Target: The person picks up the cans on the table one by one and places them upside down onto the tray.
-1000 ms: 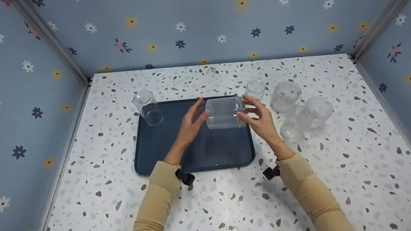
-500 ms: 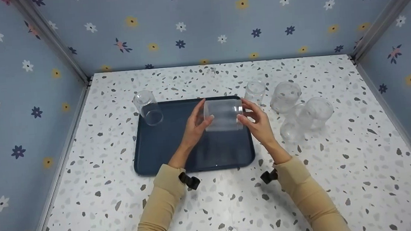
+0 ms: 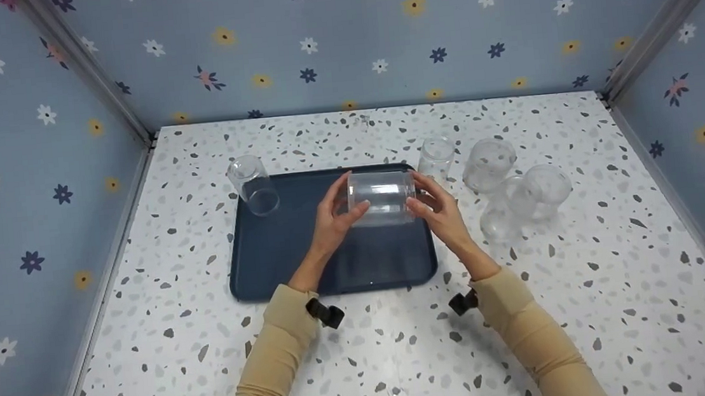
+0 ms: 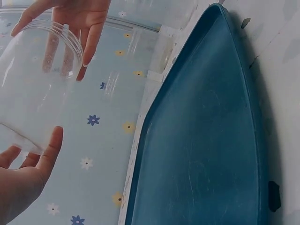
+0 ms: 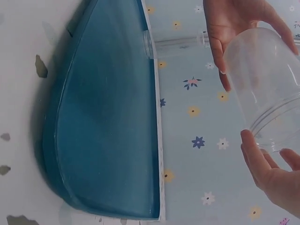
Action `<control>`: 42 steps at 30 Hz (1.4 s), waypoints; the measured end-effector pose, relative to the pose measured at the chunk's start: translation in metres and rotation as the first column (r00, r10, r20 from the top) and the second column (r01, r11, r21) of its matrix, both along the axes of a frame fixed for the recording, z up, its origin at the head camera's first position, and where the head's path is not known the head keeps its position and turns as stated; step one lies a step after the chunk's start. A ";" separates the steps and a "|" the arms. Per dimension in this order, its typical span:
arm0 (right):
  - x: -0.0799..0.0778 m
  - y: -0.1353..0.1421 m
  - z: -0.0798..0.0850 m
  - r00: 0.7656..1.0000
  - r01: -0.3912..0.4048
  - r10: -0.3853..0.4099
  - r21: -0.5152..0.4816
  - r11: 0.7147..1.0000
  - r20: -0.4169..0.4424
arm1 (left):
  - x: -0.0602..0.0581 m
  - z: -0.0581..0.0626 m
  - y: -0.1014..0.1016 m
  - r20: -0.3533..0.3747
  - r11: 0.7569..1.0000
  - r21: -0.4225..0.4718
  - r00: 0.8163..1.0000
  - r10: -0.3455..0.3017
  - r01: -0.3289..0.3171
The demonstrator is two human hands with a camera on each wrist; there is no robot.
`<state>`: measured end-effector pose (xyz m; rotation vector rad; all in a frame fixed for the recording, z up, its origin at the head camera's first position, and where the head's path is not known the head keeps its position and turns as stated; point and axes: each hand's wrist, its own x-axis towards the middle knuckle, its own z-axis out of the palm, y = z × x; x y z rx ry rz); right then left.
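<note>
Clear jar (image 3: 381, 190): held on its side above the far right part of the tray (image 3: 280, 249), apart from its surface; base turned toward the tray's left side, threaded rim (image 5: 275, 112) toward its right.
Left grip (image 3: 331, 224): curled about the base end, thumb laid on the near wall, fingers reached behind.
Right grip (image 3: 446, 214): thumb and fingers pinched about the rim end.
Weight: judged light; nothing is seen inside.
Wall: taken for thin plastic, fairly stiff, though glass cannot be ruled out; denting or cracking to be feared under a hard squeeze.
Surface: smooth and probably slippery; rolling between the fingers is to be expected.
Best hold: both ends supported, as is done here; firmer purchase likely offered by the threads, gentle pressure advised on the plain wall.
Standing jars: one (image 3: 254, 184) is seen at the tray's far left corner, one (image 3: 437, 155) by its far right corner; a cluster (image 3: 490, 163) is grouped right of the tray on the tabletop (image 3: 392, 354), its exact count not readable.
Against one second earlier: held jar brought slightly left and nearer the tray's near edge; left thumb, then at the base edge, now laid over the wall; brighter glare shown; tray and standing jars left unmoved.
</note>
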<state>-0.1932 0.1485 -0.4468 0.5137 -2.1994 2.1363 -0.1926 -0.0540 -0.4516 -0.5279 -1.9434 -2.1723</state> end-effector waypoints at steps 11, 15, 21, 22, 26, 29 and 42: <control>-0.004 0.010 0.003 0.997 -0.056 0.058 0.040 0.998 -0.051 | 0.001 0.002 -0.007 0.033 0.998 -0.058 0.999 0.020 -0.018; -0.004 0.014 0.006 0.996 -0.006 0.013 0.076 0.997 -0.084 | -0.005 -0.005 -0.013 0.038 0.990 -0.131 0.997 0.062 -0.056; -0.003 0.024 0.015 0.987 0.097 -0.071 0.185 0.978 -0.145 | -0.019 -0.020 -0.023 0.064 0.958 -0.263 0.989 0.134 -0.113; -0.002 0.025 0.018 0.984 0.113 -0.080 0.211 0.971 -0.162 | -0.020 -0.020 -0.025 0.063 0.950 -0.288 0.988 0.144 -0.120; 0.000 0.032 0.027 0.969 0.167 -0.103 0.291 0.942 -0.224 | -0.023 -0.018 -0.030 0.058 0.916 -0.374 0.981 0.183 -0.149; 0.000 0.037 0.029 0.960 0.202 -0.126 0.306 0.930 -0.251 | -0.026 -0.017 -0.033 0.062 0.897 -0.413 0.977 0.202 -0.159; -0.015 0.073 0.009 0.941 0.309 -0.193 0.467 0.829 -0.279 | -0.044 -0.011 -0.044 0.042 0.795 -0.581 0.968 0.247 -0.177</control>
